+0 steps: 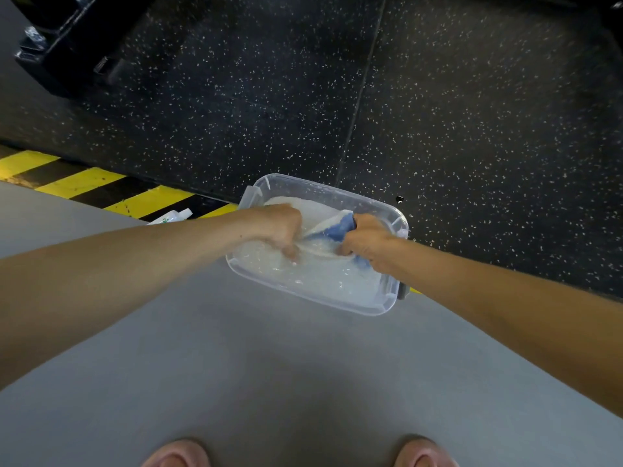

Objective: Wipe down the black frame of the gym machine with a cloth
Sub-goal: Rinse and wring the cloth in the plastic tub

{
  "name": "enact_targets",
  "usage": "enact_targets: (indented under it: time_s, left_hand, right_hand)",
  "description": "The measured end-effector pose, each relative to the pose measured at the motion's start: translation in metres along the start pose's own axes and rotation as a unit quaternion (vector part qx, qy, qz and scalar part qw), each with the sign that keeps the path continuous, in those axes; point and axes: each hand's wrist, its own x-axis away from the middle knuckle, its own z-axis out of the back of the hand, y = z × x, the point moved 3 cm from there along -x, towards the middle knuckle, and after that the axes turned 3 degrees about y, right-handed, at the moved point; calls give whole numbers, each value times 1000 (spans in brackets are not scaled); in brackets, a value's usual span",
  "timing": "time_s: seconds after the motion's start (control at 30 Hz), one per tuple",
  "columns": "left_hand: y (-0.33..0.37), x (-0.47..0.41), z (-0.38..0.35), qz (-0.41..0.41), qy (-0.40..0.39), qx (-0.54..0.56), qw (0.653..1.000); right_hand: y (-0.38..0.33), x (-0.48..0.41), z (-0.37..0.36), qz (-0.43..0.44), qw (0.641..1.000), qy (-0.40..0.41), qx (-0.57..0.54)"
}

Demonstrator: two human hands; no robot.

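Both hands were down in the clear plastic tub [381,306], and this was the soaking step, no wiping yet. The left hand [283,227] was at the tub's left side, fingers [290,253] curled down into the cloudy, soapy water and clenched on the pale end of the cloth [337,230]. The right hand [367,241], at the tub's right side, gripped the blue end in a closed fist. The cloth was stretched between the two, partly above the water, partly in it. It looked like a wring or a rinse; which one, I could not tell.

The black frame [67,45] of the gym machine stood well beyond the tub, up and to the left, across the speckled rubber mat [472,112]. Nothing touched it. A white packet [172,217] lay just left of the tub, by the yellow-and-black stripe [84,183].

Next, by my reading: a firm twist over the tub to shed the water, then lift the cloth clear and carry it to the frame without dripping.
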Motion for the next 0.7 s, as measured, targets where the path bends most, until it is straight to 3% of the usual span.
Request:
enact_targets:
  time_s: [0.1,0.2,0.3,0.37,0.47,0.57,0.7]
  left_hand:
    - [0,0,12,-12,-33,99,994]
    - [-4,1,22,-45,-4,136,990]
    - [-2,2,17,-38,11,147,988]
    - [5,-2,7,-54,22,163,985]
    - [7,-8,0,-43,47,180,982]
    - [-1,-7,1,-35,84,198,976]
    - [-3,-9,-14,21,79,233,969]
  right_hand:
    - [-5,5,-1,-19,999,-22,19]
    - [-12,13,4,-13,996,-29,77]
    - [-19,14,2,116,971,24,208]
    - [-27,23,-2,183,955,55,227]
    - [-29,25,-5,213,960,97,154]
    - [-15,15,-5,95,991,86,-49]
    - [-7,19,-6,-31,982,57,-177]
